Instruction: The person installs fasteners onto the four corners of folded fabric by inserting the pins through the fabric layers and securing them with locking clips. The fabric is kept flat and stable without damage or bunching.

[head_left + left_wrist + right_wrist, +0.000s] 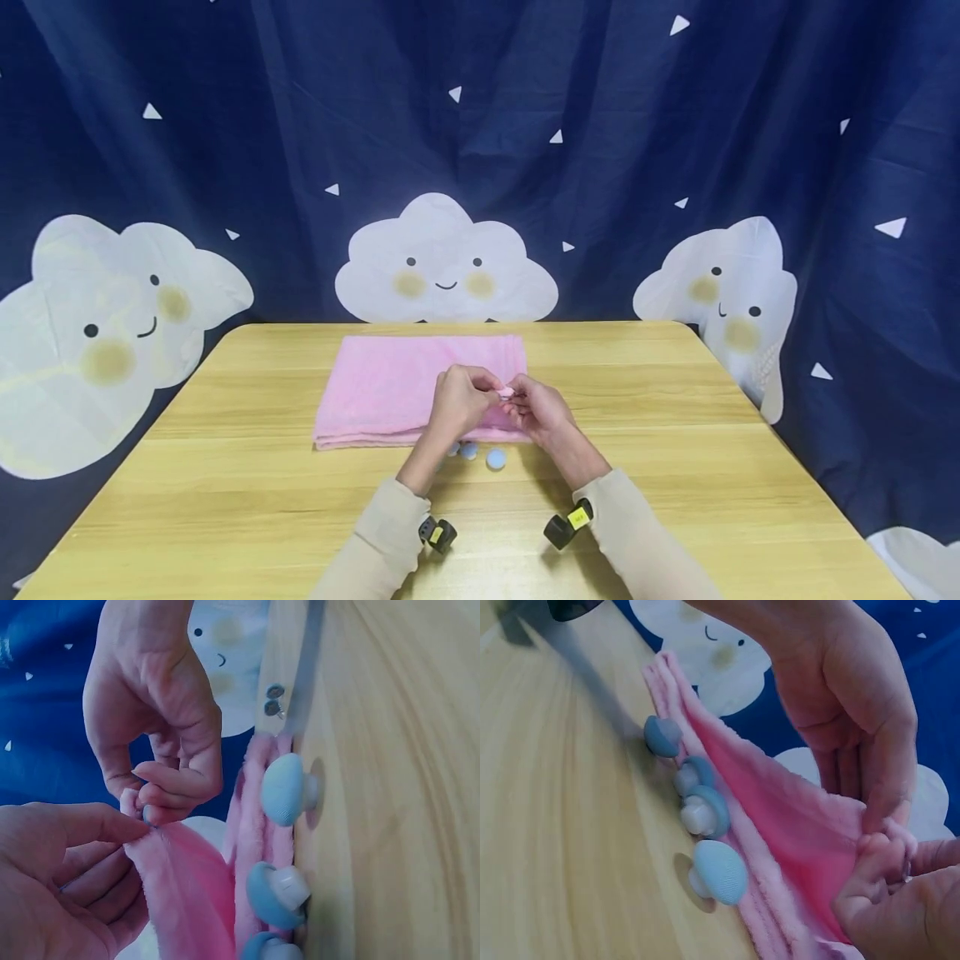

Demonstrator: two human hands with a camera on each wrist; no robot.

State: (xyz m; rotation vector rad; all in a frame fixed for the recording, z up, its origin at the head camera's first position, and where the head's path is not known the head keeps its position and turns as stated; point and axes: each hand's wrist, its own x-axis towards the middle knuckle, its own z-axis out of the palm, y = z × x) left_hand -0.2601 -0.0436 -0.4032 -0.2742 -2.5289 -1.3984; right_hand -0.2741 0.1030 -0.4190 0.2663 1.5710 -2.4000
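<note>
A folded pink fleece blanket (405, 379) lies on the table, its near corner lifted up. My left hand (67, 870) pinches the edge of that corner between thumb and finger. Meeting it from the other side, my right hand (907, 907) holds the same corner with curled fingers. A small bluish piece (150, 816) shows at the fingertips, mostly hidden. Along the blanket's near edge, several mushroom-shaped clips (720, 871) with pale blue caps and white stems lie on the table.
Two small round pieces (274, 700), one with a thin pin, lie on the wooden table (247, 500) near the blanket's end. A dark blue curtain (465, 158) with smiling clouds hangs behind the table.
</note>
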